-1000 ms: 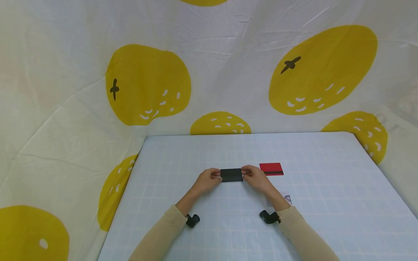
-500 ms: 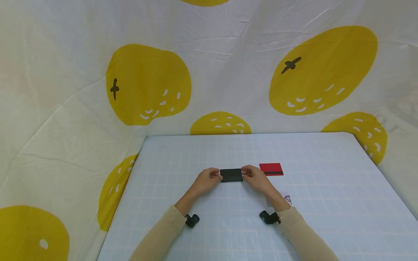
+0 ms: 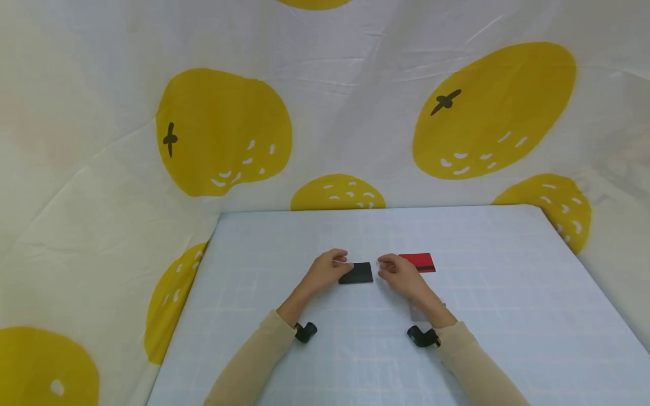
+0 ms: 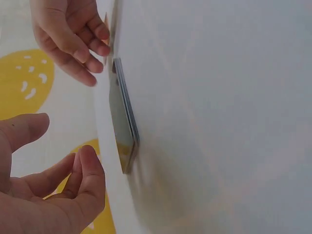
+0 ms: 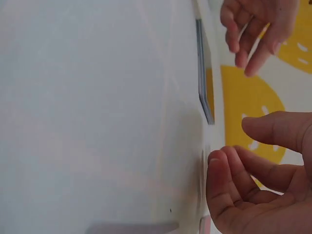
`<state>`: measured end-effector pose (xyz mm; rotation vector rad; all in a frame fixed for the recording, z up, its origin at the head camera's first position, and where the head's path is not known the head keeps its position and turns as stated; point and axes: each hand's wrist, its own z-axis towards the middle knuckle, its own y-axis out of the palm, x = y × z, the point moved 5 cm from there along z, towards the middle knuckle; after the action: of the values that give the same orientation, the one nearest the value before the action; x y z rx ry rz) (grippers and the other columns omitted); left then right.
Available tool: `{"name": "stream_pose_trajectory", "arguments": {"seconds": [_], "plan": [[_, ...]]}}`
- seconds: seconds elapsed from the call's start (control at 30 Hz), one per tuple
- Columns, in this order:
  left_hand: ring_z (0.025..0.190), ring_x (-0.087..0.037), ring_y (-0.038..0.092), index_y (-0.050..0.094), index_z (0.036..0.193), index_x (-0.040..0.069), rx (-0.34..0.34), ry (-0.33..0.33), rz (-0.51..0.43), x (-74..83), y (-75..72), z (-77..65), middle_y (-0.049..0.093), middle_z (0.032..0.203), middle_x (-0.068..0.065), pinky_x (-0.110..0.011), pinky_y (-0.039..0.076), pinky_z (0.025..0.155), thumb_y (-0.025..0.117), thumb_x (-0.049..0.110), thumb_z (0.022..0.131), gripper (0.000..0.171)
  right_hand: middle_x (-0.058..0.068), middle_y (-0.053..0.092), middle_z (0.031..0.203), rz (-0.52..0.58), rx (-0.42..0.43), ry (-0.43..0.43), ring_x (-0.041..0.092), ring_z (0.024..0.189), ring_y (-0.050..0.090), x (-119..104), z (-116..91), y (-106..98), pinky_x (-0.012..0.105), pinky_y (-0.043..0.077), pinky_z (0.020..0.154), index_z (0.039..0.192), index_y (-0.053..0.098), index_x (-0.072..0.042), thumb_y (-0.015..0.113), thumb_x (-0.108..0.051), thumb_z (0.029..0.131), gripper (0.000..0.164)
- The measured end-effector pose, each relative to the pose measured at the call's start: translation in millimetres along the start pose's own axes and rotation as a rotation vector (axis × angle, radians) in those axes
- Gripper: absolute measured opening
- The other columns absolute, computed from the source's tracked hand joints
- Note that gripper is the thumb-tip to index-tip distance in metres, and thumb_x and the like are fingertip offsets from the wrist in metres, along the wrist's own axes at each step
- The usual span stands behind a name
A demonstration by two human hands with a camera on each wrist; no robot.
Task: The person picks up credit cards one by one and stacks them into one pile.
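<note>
A black card-sized flat piece lies on the table between the two hands. The left wrist view gives it a glossy top and a layered edge, like thin cards stacked. My left hand hovers at its left end, overlapping a corner in the head view. In the left wrist view a gap shows between those loosely bent fingers and the piece. My right hand is just off the right end, fingers loosely bent, holding nothing. Behind it lies a red card with a dark stripe, partly covered by the fingers.
A pale, whitish card lies beneath the right forearm, mostly hidden. The table has a light checked cover. Behind it hangs a white cloth printed with yellow fruit. A small black camera is on each wrist.
Both hands have let go of the black piece's ends. The left hand has lifted slightly, and the right hand has drawn a little away. The piece stays on the table.
</note>
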<state>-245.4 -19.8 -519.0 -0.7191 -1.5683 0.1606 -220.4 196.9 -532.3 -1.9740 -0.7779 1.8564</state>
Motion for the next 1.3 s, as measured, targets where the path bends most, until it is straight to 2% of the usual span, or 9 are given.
{"name": "stream_pose_trajectory", "arguments": {"seconds": [0.3,0.47,0.63,0.8,0.97,1.13,1.3], "plan": [[0.111,-0.020,0.064,0.059,0.136,0.010,-0.048,0.050,0.035,38.6,33.6,24.5,0.067,0.119,-0.001,-0.037,0.053,0.091,0.068,0.035,0.095,0.048,0.013,0.066,0.113,-0.026,0.062,0.011,0.033,0.107,0.064,11,-5,-34,0.046,0.053,0.090,0.129,0.060,0.000,0.065,-0.014,0.097,0.035],[0.110,-0.020,0.063,0.059,0.135,0.008,-0.069,0.059,0.029,47.0,48.2,36.3,0.066,0.118,-0.002,-0.036,0.054,0.087,0.068,0.034,0.095,0.048,0.019,0.066,0.114,-0.020,0.086,0.000,0.037,0.109,0.064,18,-5,-49,0.048,0.052,0.089,0.130,0.058,0.004,0.064,-0.012,0.097,0.036],[0.105,-0.019,0.064,0.060,0.133,0.004,-0.092,0.074,0.029,52.3,67.9,51.0,0.066,0.117,-0.005,-0.034,0.054,0.083,0.070,0.029,0.093,0.047,0.020,0.063,0.117,-0.042,0.121,0.035,0.038,0.111,0.061,31,-6,-65,0.051,0.050,0.092,0.132,0.057,0.003,0.063,-0.015,0.098,0.038],[0.100,-0.018,0.062,0.061,0.132,0.003,-0.115,0.092,0.134,64.8,87.7,62.7,0.066,0.115,-0.008,-0.031,0.053,0.082,0.073,0.026,0.091,0.048,0.023,0.061,0.119,-0.052,0.145,0.045,0.043,0.111,0.060,41,-6,-83,0.052,0.050,0.091,0.132,0.056,0.004,0.063,-0.014,0.098,0.040],[0.099,-0.016,0.058,0.061,0.132,0.007,-0.121,0.036,0.233,69.5,98.4,69.1,0.065,0.114,-0.005,-0.030,0.052,0.084,0.076,0.028,0.089,0.050,0.026,0.058,0.126,-0.066,0.126,0.089,0.044,0.115,0.057,51,-4,-96,0.053,0.050,0.091,0.137,0.052,0.003,0.062,-0.017,0.098,0.045],[0.101,-0.015,0.054,0.059,0.133,0.012,-0.139,-0.029,0.292,69.3,105.5,72.8,0.060,0.115,-0.002,-0.034,0.052,0.086,0.078,0.032,0.087,0.053,0.026,0.054,0.129,-0.114,0.059,0.145,0.043,0.116,0.053,64,-2,-102,0.055,0.048,0.094,0.140,0.048,0.000,0.063,-0.020,0.098,0.049],[0.099,-0.015,0.050,0.057,0.130,0.014,-0.161,-0.040,0.380,71.2,113.0,75.0,0.055,0.113,-0.002,-0.034,0.052,0.082,0.081,0.035,0.084,0.056,0.025,0.055,0.125,-0.184,-0.009,0.090,0.041,0.111,0.053,75,2,-106,0.054,0.049,0.093,0.140,0.049,-0.002,0.070,-0.018,0.093,0.053]]}}
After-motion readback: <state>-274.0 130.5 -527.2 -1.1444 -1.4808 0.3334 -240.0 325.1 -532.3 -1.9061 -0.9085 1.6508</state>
